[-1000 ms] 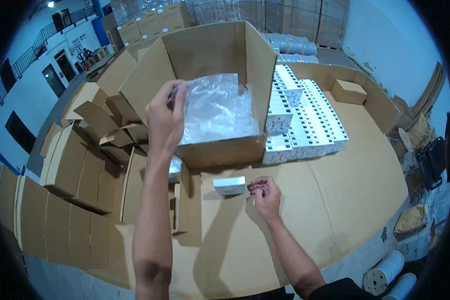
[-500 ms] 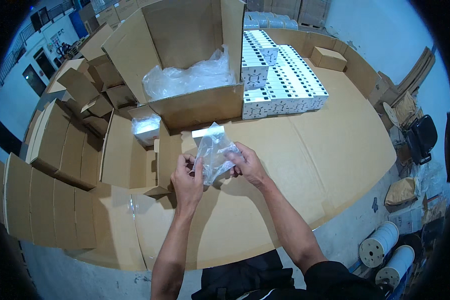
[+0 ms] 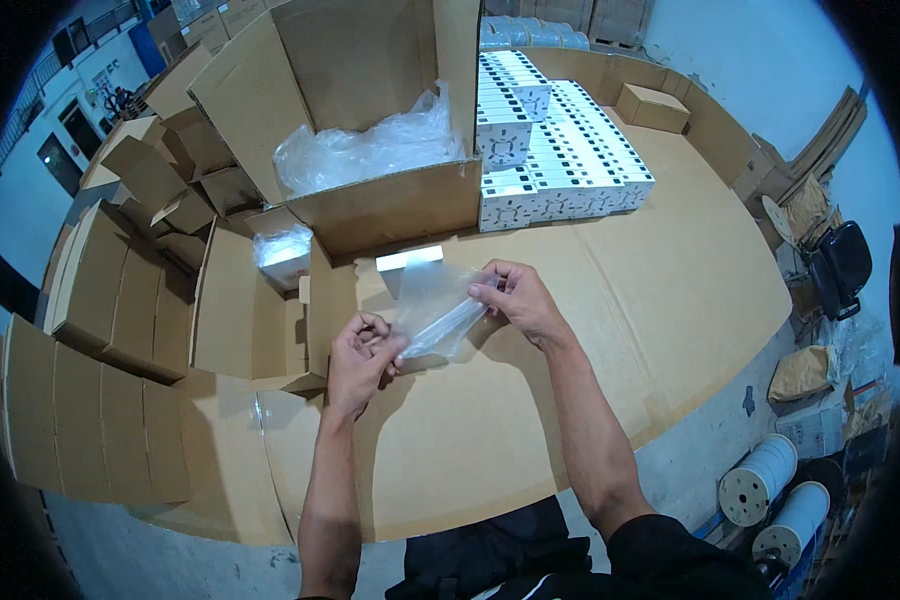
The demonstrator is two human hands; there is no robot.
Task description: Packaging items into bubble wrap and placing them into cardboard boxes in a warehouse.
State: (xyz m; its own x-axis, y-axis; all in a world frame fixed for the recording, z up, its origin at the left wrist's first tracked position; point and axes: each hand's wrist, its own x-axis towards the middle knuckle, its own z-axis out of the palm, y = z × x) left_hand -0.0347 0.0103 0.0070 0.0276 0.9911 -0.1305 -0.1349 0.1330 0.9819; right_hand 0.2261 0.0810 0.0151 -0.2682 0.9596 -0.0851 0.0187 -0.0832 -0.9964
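A clear plastic bag (image 3: 440,312) is stretched between my two hands above the cardboard-covered table. My left hand (image 3: 362,362) pinches its lower left edge. The upper right edge is pinched by my right hand (image 3: 519,300). Just behind the bag stands a small white box (image 3: 407,260), its lower part seen through the film or covered by it. To the left of my left hand, an open cardboard carton (image 3: 317,330) holds a plastic-wrapped white box (image 3: 283,255) in its far corner.
Behind my hands, a large open carton (image 3: 400,205) holds a heap of clear plastic bags (image 3: 370,150). Stacked white boxes (image 3: 560,150) stand to its right. Several folded brown cartons (image 3: 90,420) line the left side. A closed brown box (image 3: 652,107) sits at the far right.
My hands have moved apart, my right one going rightward and up. The crumpled bag is now spread flatter between them, and more of the white box behind it shows.
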